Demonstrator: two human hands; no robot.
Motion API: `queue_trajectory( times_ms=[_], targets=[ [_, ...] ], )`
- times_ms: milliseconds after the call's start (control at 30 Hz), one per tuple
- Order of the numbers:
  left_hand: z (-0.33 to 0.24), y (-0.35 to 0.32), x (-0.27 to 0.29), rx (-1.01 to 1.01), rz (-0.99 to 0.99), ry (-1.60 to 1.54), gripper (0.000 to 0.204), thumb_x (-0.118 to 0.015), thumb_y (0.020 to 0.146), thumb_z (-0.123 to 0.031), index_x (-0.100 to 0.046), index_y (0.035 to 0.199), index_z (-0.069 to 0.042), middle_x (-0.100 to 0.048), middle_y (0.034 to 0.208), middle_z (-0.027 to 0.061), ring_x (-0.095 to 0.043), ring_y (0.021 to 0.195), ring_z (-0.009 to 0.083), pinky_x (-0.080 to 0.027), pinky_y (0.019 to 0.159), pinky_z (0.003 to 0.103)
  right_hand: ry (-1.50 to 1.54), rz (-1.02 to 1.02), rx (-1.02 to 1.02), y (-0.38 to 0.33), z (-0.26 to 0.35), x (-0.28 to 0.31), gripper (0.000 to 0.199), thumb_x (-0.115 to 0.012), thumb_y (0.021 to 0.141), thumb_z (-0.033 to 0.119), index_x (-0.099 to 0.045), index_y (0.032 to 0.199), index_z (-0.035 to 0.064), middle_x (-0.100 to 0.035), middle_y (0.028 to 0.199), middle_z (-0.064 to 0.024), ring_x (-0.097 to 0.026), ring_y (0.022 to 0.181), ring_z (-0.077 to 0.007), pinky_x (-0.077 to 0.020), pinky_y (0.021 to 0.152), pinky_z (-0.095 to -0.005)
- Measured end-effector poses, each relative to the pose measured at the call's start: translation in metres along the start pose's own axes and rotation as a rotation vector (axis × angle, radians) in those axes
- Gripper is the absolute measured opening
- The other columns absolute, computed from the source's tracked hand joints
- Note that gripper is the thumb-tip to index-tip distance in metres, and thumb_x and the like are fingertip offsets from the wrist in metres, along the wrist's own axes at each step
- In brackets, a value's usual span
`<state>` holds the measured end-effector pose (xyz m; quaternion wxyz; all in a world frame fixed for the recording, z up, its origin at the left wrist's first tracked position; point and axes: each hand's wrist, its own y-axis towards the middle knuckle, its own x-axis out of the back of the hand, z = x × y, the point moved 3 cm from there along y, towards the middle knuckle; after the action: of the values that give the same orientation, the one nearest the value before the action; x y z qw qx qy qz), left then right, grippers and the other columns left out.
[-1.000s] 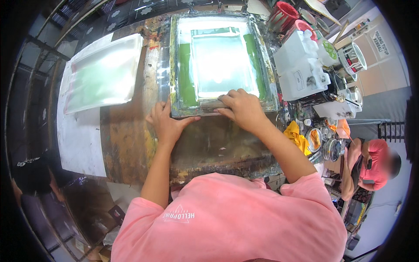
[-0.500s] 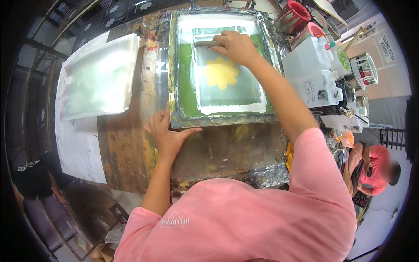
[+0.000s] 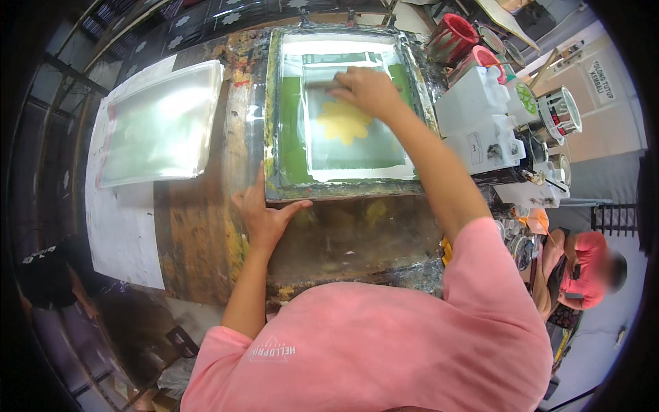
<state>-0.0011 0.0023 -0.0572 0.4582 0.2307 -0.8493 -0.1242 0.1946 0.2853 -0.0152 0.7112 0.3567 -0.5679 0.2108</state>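
Note:
A screen printing frame (image 3: 273, 137) lies on the worktable, its mesh green around a pale panel with a yellow flower shape (image 3: 343, 123). Near the far part of the mesh, my right hand (image 3: 369, 90) is closed around a squeegee (image 3: 319, 85). The squeegee spans the mesh just beyond the flower, blurred and partly hidden by my fingers. At the frame's near left corner, my left hand (image 3: 264, 213) rests open. Its index finger lies along the left side and its thumb along the near edge.
A stack of clear sheets (image 3: 161, 127) lies on white paper (image 3: 123, 240) to the left. White plastic jugs (image 3: 473, 103), a red-stained bucket (image 3: 451, 38) and paint cans (image 3: 559, 113) crowd the right side. A person in pink (image 3: 583, 268) sits at far right.
My right hand and the squeegee have come slightly toward me, nearer the flower shape. My left hand stays at the corner. The whole view has shifted a little.

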Motion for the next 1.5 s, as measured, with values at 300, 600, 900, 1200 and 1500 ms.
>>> queue_trajectory(
  times_ms=[300, 600, 900, 1200, 1500],
  targets=[
    [-0.001, 0.000, 0.000, 0.021, -0.021, 0.001, 0.111, -0.094, 0.063, -0.061, -0.057, 0.148, 0.001, -0.071, 0.097, 0.0098, -0.061, 0.090, 0.0269, -0.038, 0.096, 0.042, 0.097, 0.120, -0.075, -0.129, 0.108, 0.077, 0.039, -0.066, 0.098, 0.043, -0.058, 0.104, 0.0055, -0.062, 0.097, -0.0136, -0.067, 0.089, -0.0354, -0.0547, 0.070, -0.0501],
    [-0.068, 0.078, 0.044, 0.183, -0.218, -0.779, 0.083, -0.089, 0.087, -0.031, -0.050, 0.150, 0.007, -0.061, 0.133, 0.0174, -0.058, 0.117, 0.0223, -0.048, 0.102, 0.037, -0.170, -0.476, 0.008, -0.089, 0.113, 0.163, 0.029, -0.070, 0.092, 0.037, -0.064, 0.096, 0.0086, -0.064, 0.087, -0.0083, -0.063, 0.087, -0.0289, -0.0405, 0.091, -0.0504],
    [0.006, 0.028, 0.001, 0.087, -0.041, 0.345, 0.063, -0.065, 0.104, -0.039, -0.054, 0.143, 0.009, -0.057, 0.119, 0.0272, -0.055, 0.111, 0.0429, -0.045, 0.098, 0.051, -0.061, -0.558, 0.035, -0.013, 0.088, 0.233, 0.049, -0.060, 0.096, 0.045, -0.071, 0.076, 0.0017, -0.071, 0.075, -0.0188, -0.070, 0.076, -0.0355, -0.0461, 0.084, -0.0500],
    [-0.005, 0.029, -0.011, 0.052, 0.005, 0.082, 0.030, -0.059, 0.107, -0.024, -0.071, 0.112, 0.004, -0.062, 0.088, 0.0218, -0.060, 0.083, 0.0393, -0.046, 0.074, 0.049, -0.061, -0.437, -0.041, 0.002, 0.082, 0.247, 0.054, -0.055, 0.095, 0.049, -0.072, 0.077, 0.0002, -0.072, 0.077, -0.0198, -0.070, 0.077, -0.0358, -0.0464, 0.083, -0.0494],
    [-0.053, 0.126, 0.041, 0.109, -0.115, -0.190, 0.033, -0.059, 0.108, -0.023, -0.075, 0.109, 0.006, -0.072, 0.087, 0.0207, -0.068, 0.080, 0.0281, -0.052, 0.076, 0.039, -0.088, -0.477, -0.029, 0.008, 0.078, 0.247, 0.053, -0.056, 0.095, 0.048, -0.073, 0.080, 0.0000, -0.074, 0.081, -0.0199, -0.071, 0.080, -0.0369, -0.0465, 0.084, -0.0510]
  ],
)
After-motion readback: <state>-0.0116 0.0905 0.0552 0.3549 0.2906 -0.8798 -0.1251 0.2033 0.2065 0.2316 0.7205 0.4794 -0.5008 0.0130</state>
